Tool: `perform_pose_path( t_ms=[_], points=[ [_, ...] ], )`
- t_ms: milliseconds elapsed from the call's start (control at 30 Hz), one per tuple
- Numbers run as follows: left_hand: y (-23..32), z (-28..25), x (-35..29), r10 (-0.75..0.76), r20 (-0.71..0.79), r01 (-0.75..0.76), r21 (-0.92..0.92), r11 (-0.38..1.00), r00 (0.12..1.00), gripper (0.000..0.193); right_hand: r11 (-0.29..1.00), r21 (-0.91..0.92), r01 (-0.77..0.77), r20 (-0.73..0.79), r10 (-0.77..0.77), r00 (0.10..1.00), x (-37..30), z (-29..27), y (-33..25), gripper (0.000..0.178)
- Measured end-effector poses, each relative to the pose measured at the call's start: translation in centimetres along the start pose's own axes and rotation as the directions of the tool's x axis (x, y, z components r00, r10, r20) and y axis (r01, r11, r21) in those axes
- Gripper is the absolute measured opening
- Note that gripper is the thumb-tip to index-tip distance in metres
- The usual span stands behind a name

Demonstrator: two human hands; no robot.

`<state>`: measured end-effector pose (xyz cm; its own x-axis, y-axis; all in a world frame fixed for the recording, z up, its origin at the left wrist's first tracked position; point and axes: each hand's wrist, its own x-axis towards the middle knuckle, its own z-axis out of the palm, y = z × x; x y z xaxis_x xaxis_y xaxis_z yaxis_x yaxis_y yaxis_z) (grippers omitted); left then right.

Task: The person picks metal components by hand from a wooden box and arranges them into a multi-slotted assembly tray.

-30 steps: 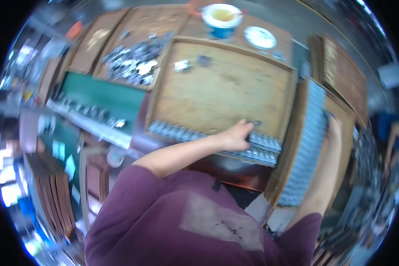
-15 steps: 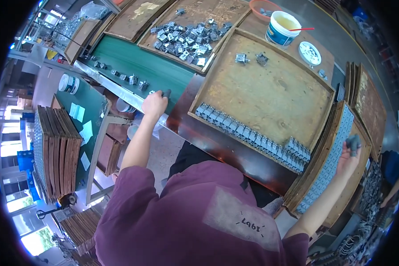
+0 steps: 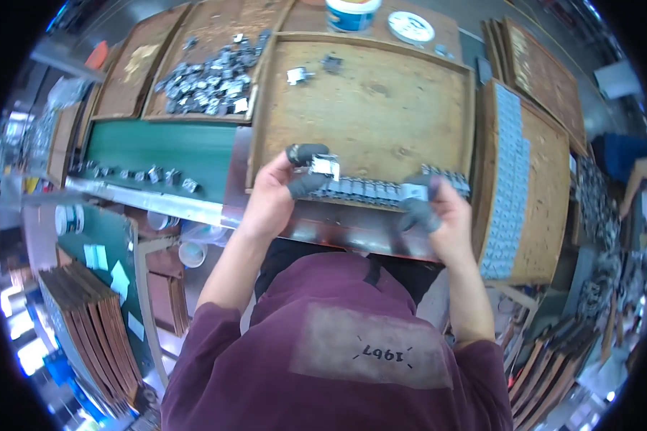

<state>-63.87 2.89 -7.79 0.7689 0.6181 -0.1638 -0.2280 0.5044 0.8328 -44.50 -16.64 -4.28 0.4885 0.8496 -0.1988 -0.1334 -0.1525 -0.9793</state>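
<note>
My left hand (image 3: pixel 277 188), dark grey covers on its thumb and finger, pinches a small square metal part (image 3: pixel 325 167) over the near left of a wooden tray (image 3: pixel 366 93). At the tray's near right, my right hand (image 3: pixel 442 215), also with covered fingertips, has a pale square metal part (image 3: pixel 414 192) between thumb and finger; motion blurs it. Beneath and between the hands runs a row of metal parts (image 3: pixel 366 190) along the tray's near edge, partly hidden by my fingers. Two loose parts, one a shiny metal part (image 3: pixel 297 75), lie at the tray's far left.
A green belt (image 3: pixel 165 147) at left carries several small parts. Behind it a wooden tray holds a heap of metal parts (image 3: pixel 208 82). At right stands a tray with blue-grey rows (image 3: pixel 507 165). A white bucket (image 3: pixel 352 16) and round lid (image 3: pixel 410 27) are at the back.
My left hand has come from the belt to the tray with a metal part. My right hand has moved left from the right-hand tray to the row. The view has turned to the right.
</note>
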Motion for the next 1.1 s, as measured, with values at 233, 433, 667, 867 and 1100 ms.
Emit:
perform_pose_path(
  t_ms=[233,433,667,867,1100],
  points=[
    [-1.6,5.4,-0.2,-0.048,0.302,0.006,0.138,0.990,0.952,0.040,0.519,-0.734,0.439,0.121,-0.536,0.835,-1.2,-0.2,-1.3,0.032],
    [-3.2,8.9,-1.1,-0.007,0.298,-0.098,0.336,0.937,0.955,0.040,0.389,-0.823,0.414,0.152,-0.551,0.820,-2.2,-1.1,-1.0,0.029],
    [-5.6,10.1,-0.9,0.138,0.318,-0.340,0.762,0.551,0.938,0.066,0.237,-0.914,0.330,0.110,-0.639,0.761,-2.0,-0.6,0.7,0.030],
    [-6.6,9.1,1.3,0.219,0.534,-0.566,0.669,0.482,0.817,0.077,0.647,-0.730,0.219,-0.035,-0.356,0.934,-2.4,-1.9,0.8,0.032],
    [-7.8,9.6,1.2,0.268,0.638,-0.689,0.630,0.358,0.722,0.069,0.855,-0.507,0.109,0.045,-0.100,0.994,-2.4,-3.6,2.3,0.043]
  ],
)
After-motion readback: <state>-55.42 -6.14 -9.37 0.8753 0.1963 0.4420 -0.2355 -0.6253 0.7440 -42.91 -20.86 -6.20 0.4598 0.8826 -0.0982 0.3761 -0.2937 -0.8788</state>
